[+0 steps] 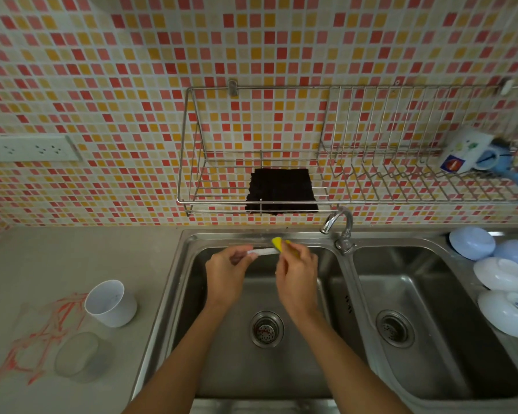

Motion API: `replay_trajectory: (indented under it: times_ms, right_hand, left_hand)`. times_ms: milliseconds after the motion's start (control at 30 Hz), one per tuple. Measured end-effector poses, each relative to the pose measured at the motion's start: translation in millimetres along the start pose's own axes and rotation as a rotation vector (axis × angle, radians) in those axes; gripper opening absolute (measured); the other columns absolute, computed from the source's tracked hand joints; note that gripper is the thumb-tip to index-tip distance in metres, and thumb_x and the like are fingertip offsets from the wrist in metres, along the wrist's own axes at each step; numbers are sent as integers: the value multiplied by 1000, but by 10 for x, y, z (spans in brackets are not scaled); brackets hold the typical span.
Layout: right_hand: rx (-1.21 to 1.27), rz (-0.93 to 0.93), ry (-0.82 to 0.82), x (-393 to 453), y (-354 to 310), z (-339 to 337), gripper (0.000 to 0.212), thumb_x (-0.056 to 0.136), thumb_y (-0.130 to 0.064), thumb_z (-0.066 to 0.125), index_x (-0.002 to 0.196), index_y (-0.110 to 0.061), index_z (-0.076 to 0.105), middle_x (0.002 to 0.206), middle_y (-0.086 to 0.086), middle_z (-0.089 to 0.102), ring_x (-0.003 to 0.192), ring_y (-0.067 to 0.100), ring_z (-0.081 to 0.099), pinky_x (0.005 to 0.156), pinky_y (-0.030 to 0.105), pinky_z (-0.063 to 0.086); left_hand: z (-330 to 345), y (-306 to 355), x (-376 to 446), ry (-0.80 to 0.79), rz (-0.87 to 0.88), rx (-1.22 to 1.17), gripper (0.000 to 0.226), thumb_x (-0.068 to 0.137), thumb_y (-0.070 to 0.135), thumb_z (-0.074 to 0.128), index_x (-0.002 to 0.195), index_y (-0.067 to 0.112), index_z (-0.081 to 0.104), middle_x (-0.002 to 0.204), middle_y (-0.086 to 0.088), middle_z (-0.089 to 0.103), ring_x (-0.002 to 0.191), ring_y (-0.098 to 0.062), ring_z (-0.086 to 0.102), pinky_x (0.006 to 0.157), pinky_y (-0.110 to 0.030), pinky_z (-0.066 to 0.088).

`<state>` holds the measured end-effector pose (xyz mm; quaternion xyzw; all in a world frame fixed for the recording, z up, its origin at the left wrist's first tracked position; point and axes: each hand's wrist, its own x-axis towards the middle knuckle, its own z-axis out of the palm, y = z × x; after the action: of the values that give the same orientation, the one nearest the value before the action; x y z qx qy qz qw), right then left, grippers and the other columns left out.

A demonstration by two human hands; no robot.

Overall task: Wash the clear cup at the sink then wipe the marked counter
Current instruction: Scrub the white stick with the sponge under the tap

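No legible labels. Left hand (225, 271) pinches thin white stick (262, 251); right hand (296, 271) grips yellow sponge (278, 243) over steel sink (174, 282).

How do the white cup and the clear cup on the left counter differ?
The white cup is opaque and stands farther back; the clear cup is see-through, squatter and nearer the camera. The white cup sits at the red marks' edge, the clear cup over them. Both stand untouched on the counter.

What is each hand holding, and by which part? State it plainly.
The left hand pinches one end of a thin whitish item, its identity unclear. The right hand grips a yellow sponge by its lower part, against the item's other end.
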<state>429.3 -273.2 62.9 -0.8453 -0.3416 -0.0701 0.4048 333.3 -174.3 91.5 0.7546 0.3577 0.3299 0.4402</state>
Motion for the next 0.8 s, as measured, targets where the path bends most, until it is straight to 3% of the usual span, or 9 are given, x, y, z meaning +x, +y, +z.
replay_trajectory:
  times_ms: [33, 167, 300, 433, 533, 600, 700, 800]
  right_hand:
    - [7, 32, 6, -14, -2, -2, 42, 91, -13, 59, 132, -23, 57, 121, 4, 57, 105, 20, 47, 89, 34, 52]
    - [-1, -173, -37, -153, -50, -8, 44, 89, -12, 62, 132, -20, 58, 119, 4, 56, 102, 20, 48, 88, 26, 47]
    - [31, 26, 19, -96, 97, -80, 41, 91, -12, 59, 130, -25, 58, 117, 4, 57, 98, 19, 49, 85, 30, 51]
    - [38, -138, -111, -156, 246, -145, 37, 91, -15, 59, 128, -21, 61, 115, 1, 57, 97, 14, 50, 84, 18, 43]
    - [30, 115, -136, 45, 773, -289, 25, 91, -12, 57, 113, -16, 69, 105, 5, 61, 80, 8, 55, 75, 13, 43]
    - [49, 312, -53, 232, 1155, -393, 17, 90, -8, 57, 100, -10, 70, 95, 11, 64, 71, 13, 58, 66, 19, 46]
    - [54, 461, 9, 535, 1526, -489, 10, 86, -6, 60, 96, -6, 64, 96, 14, 62, 82, 27, 59, 68, 25, 43]
    - [97, 530, -117, 757, 1708, -457, 12, 88, -7, 58, 101, -7, 58, 97, 15, 61, 86, 29, 60, 66, 21, 38]
  left_hand:
    - [9, 8, -9, 3, -3, -1, 20, 80, 17, 76, 100, 13, 74, 86, 7, 74, 79, 3, 68, 77, -14, 54]
    - [62, 5, -20, -41, 12, 1, 16, 81, 13, 75, 97, 15, 74, 83, 12, 72, 79, 7, 66, 76, -11, 53]
    - [199, 36, -94, -41, 5, -3, 17, 82, 12, 73, 99, 16, 73, 83, 11, 71, 79, 9, 65, 73, -7, 50]
    - [356, -35, -74, -117, -5, 53, 14, 82, 12, 73, 96, 15, 74, 83, 12, 71, 75, 5, 66, 74, -10, 52]
    - [498, -29, -84, -172, -6, 156, 15, 81, 17, 75, 96, 15, 73, 80, 11, 67, 73, 10, 60, 71, -1, 45]
    - [615, 35, -51, -186, 15, 166, 13, 81, 14, 74, 95, 14, 73, 80, 9, 67, 72, 9, 59, 68, 2, 42]
    - [816, 130, 63, -218, 51, 171, 14, 81, 11, 74, 95, 13, 74, 83, 5, 69, 71, 6, 59, 69, 1, 42]
    - [1045, 220, 187, -257, 32, 146, 18, 79, 6, 75, 96, 12, 72, 84, -2, 73, 68, 7, 62, 68, -2, 45]
